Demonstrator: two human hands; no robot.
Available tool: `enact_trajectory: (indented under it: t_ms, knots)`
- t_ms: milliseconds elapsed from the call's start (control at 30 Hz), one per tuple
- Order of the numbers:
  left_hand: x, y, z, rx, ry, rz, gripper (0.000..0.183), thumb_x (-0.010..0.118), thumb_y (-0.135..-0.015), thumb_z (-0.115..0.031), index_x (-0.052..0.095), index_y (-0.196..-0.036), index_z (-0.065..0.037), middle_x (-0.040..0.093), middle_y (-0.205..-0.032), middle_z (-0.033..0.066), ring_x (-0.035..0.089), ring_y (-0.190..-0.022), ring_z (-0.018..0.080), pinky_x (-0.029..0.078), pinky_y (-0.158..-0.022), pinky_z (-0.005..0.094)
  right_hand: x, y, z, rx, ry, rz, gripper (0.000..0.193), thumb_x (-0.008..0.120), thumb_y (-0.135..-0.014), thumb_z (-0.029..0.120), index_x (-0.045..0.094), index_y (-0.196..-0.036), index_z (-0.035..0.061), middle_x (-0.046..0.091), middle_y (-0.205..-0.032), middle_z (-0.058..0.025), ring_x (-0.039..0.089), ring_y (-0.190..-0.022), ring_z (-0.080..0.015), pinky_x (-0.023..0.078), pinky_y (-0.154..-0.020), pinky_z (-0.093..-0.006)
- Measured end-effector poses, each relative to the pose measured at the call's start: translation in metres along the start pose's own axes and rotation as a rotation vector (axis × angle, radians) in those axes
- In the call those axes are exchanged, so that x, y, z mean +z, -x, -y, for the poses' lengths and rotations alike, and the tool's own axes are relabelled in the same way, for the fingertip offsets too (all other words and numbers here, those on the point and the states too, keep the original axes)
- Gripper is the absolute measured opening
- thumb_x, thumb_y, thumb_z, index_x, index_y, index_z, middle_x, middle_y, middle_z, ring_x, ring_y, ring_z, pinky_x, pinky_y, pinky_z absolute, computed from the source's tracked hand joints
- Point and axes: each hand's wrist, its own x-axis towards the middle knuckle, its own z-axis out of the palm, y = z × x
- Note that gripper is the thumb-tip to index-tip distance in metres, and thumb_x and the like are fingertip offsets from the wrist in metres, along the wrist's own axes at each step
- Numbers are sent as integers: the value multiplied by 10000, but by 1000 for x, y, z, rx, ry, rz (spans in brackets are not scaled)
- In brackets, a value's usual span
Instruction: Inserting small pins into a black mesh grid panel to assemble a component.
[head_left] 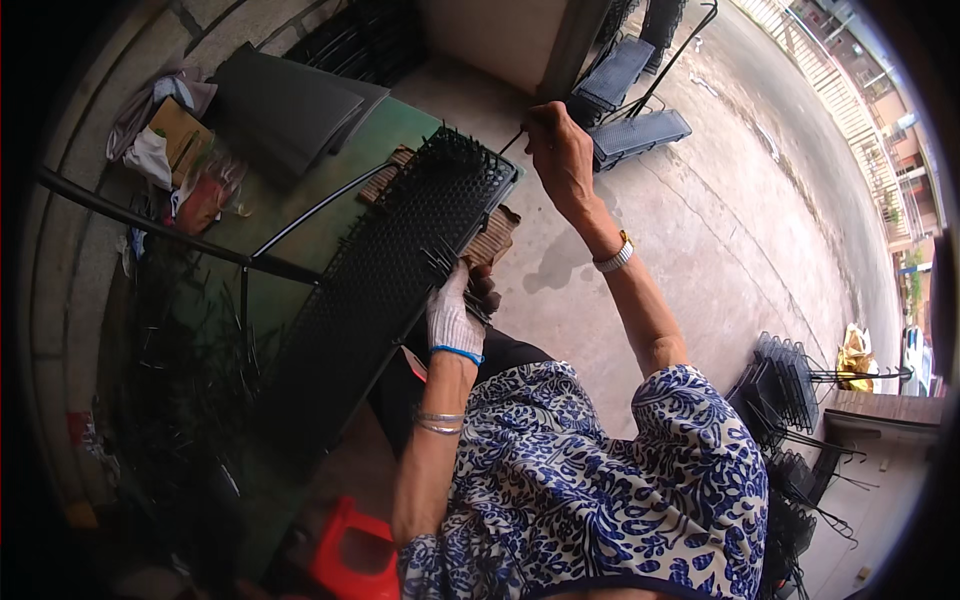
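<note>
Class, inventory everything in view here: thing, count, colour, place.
Table: one, green, left
Tray: one, black, across table
Pins: many, black, on tray
Stick: one, dark, by tray's far end
Cardboard: count unclear, brown, beneath tray
Sheets: at least two, grey, on table
Bag: one, clear, upper left
Rods: several, black, over table
Stool: one, red, lower left
Floor trays: two or more, bluish, upper right
Racks: several, black, lower right
Shirt: one, blue-white, torso
Left hand: one, white-gloved, at tray's edge
Right hand: one, bare, holding stick
</note>
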Motion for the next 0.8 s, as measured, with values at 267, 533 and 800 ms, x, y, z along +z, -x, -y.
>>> enact_trajectory:
  t_ms: [267, 533, 800]
  knots:
    - [8, 7, -5, -6, -45, 22, 158, 616, -919, -260, 587, -974, -115, 576, -731, 37, 476, -524, 112, 363, -432, 232, 20, 13, -2, -8, 27, 223, 72, 558, -876, 149, 596, -889, 91, 615, -780, -135, 608, -720, -344, 479, -621, -414]
    - [19, 10, 0, -84, 41, 88, 186, 645, -901, -242, 608, -954, -67, 597, -731, 65, 435, -502, 100, 323, -423, 237, 15, 7, 2, -75, 215, 326, 120, 619, -857, 228, 692, -908, 148, 575, -777, -93, 598, -730, -274, 467, -633, -372]
    - [25, 20, -6, -61, -113, 92, 243, 657, -891, -258, 635, -1048, -73, 663, -804, 78, 531, -541, 111, 381, -442, 222, -25, 29, 50, 382, -304, 962, 360, 630, -888, 354, 670, -986, 9, 659, -769, -100, 587, -692, -135, 470, -625, -309]
